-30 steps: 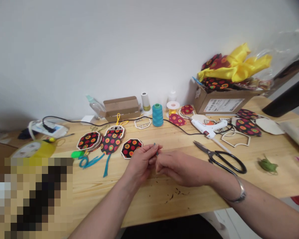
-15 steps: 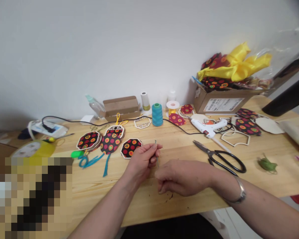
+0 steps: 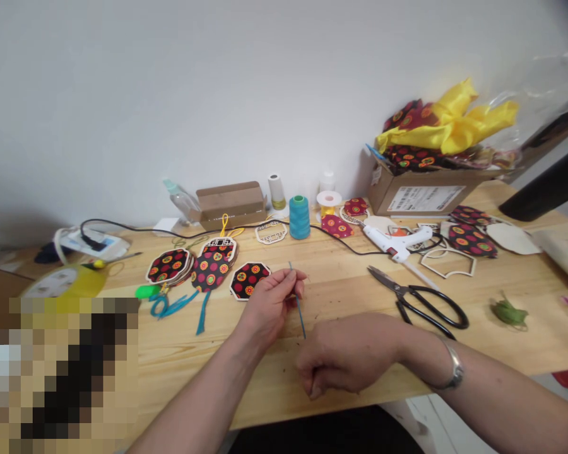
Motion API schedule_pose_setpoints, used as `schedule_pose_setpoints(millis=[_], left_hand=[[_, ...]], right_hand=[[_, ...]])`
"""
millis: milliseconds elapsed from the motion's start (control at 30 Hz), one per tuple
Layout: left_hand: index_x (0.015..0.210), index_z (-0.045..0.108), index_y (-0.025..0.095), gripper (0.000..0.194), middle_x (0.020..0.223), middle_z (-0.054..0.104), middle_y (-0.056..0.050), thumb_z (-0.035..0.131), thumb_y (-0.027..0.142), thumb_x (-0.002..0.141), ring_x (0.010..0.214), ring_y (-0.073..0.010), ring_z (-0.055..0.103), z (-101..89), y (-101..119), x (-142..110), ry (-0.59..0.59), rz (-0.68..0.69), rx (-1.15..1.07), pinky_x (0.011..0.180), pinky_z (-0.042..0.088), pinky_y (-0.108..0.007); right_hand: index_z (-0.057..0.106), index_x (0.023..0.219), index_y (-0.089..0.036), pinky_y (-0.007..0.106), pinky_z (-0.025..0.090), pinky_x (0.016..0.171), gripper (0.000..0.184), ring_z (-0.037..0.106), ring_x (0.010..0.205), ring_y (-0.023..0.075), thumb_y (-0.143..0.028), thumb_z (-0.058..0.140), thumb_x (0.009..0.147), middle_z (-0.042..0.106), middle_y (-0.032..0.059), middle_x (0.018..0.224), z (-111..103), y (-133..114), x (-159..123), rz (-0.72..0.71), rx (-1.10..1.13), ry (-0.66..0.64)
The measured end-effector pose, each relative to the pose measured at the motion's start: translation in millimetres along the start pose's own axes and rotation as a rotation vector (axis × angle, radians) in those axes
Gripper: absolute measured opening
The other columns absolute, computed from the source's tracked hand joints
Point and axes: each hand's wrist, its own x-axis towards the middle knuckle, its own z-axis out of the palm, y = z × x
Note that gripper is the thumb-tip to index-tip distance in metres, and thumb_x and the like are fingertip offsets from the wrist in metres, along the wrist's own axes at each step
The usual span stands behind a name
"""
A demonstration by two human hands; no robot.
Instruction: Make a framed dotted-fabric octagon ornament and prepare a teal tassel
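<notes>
My left hand (image 3: 269, 302) pinches the upper part of a thin blue cord (image 3: 299, 309) just above the wooden table (image 3: 341, 290). The cord runs taut down and to the right into my right hand (image 3: 348, 359), whose fingers are curled closed around its lower end near the table's front edge. A silver bracelet (image 3: 449, 372) sits on my right wrist. Just left of my left hand lie several octagonal fabric-covered ornaments (image 3: 208, 268) with red and yellow flowers, some with blue tassels (image 3: 175, 306).
Black scissors (image 3: 421, 299) and a white glue gun (image 3: 397, 241) lie to the right. A blue thread spool (image 3: 299, 217), small spools, a cardboard box (image 3: 230, 203) and a fabric-filled carton (image 3: 430, 189) line the back. A green cord knot (image 3: 508, 312) lies far right.
My right hand has drawn down and toward me, away from my left hand, stretching the blue cord out between the two. My left hand stayed almost in place.
</notes>
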Motion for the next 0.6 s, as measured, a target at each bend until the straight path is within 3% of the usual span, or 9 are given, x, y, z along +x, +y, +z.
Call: schedule_pose_setpoints(millis=[200,367,467,533,600], left_hand=[[0.077,0.06,0.013,0.018,0.056,0.049,0.003,0.066,0.03,0.073,0.05,-0.0076,0.049,2.5,2,-4,-0.052,-0.082,-0.088,0.049,0.039,-0.02],[0.074,0.059,0.011,0.02,0.053,0.044,0.006,0.069,0.028,0.071,0.038,0.0002,0.028,3.4,6,-5,-0.051,-0.093,-0.123,0.039,0.019,-0.013],[0.072,0.059,0.011,0.022,0.051,0.042,0.006,0.07,0.029,0.068,0.038,0.0005,0.023,2.5,7,-3,-0.01,-0.073,-0.108,0.038,0.016,-0.013],[0.071,0.059,0.011,0.023,0.05,0.042,0.006,0.071,0.03,0.067,0.038,0.0002,0.023,2.2,7,-2,0.011,-0.062,-0.091,0.038,0.015,-0.014],[0.072,0.059,0.011,0.023,0.05,0.042,0.006,0.071,0.03,0.067,0.039,-0.0004,0.023,2.5,7,-2,0.024,-0.043,-0.066,0.038,0.014,-0.014]], right_hand=[[0.065,0.083,-0.013,0.016,0.036,0.054,0.011,0.052,0.063,0.0072,-0.01,0.056,0.079,0.067,0.0006,0.076,2,3,2,0.048,-0.002,-0.065],[0.067,0.091,-0.012,0.016,0.04,0.058,0.016,0.057,0.064,0.0082,-0.013,0.056,0.079,0.069,0.0024,0.078,0,7,0,0.046,0.022,-0.113],[0.068,0.095,-0.013,0.015,0.042,0.059,0.021,0.059,0.066,0.0087,-0.024,0.06,0.079,0.069,0.0031,0.079,-4,5,-7,-0.026,0.18,-0.113],[0.069,0.09,-0.014,0.016,0.043,0.059,0.023,0.059,0.066,0.009,-0.031,0.06,0.078,0.068,0.0031,0.08,-8,3,-11,-0.084,0.31,-0.023],[0.07,0.077,-0.013,0.017,0.041,0.054,0.027,0.054,0.058,0.0085,-0.036,0.056,0.08,0.065,0.0018,0.068,-12,2,-13,-0.052,0.388,0.228]])
